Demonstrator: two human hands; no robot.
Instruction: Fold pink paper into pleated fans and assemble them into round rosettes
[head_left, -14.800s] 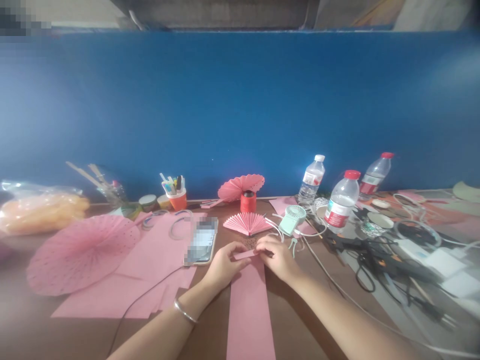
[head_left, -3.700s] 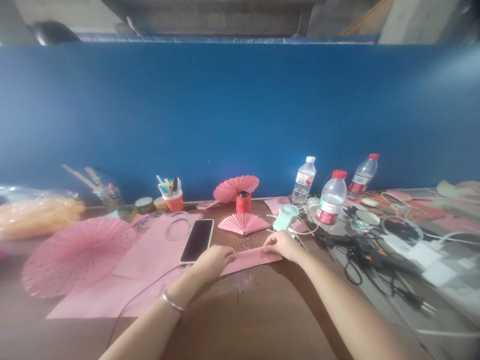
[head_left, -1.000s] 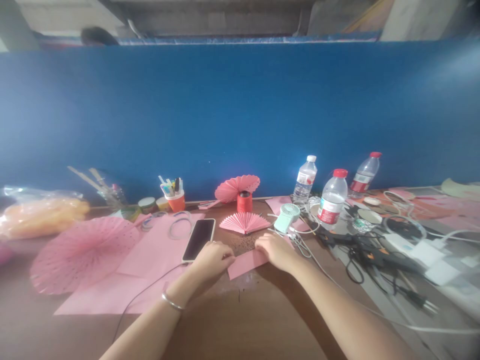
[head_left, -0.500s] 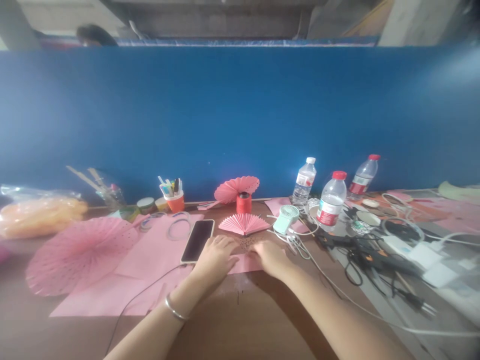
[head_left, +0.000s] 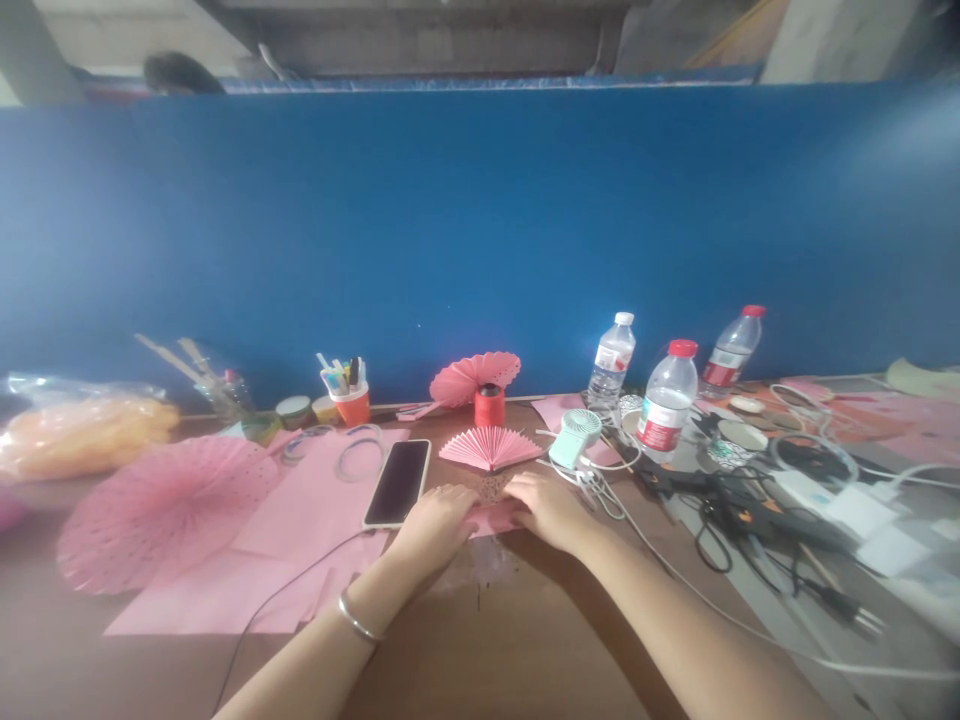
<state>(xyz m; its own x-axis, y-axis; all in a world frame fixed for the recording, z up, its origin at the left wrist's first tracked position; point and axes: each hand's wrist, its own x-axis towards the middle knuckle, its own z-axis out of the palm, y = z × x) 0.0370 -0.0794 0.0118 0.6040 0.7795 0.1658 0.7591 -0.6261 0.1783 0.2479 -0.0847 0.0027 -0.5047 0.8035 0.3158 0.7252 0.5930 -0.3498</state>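
Between my two hands is a small piece of pink paper (head_left: 493,518) with a pattern of dark dots or holes along its far part, low over the table. My left hand (head_left: 439,522) grips its left side, fingers bent over it. On the right side my right hand (head_left: 551,508) holds the same paper with curled fingers; its thumb is partly hidden. Just beyond the hands lies a small pleated pink paper fan (head_left: 490,449), spread open. Behind that fan stands a red spool of thread (head_left: 490,407), with a rounder pink paper fan (head_left: 480,376) beside it.
A phone (head_left: 400,484) lies left of my hands, beside pink sheets (head_left: 289,510) and a large round pink fan (head_left: 165,510). To the right are a mint handheld fan (head_left: 576,436), several cables, water bottles (head_left: 666,405) and white chargers (head_left: 862,510). A blue partition (head_left: 480,220) rises behind.
My fingers have curled in more over the paper, and its near edge has drawn slightly away from me. The other things on the table stay in place.
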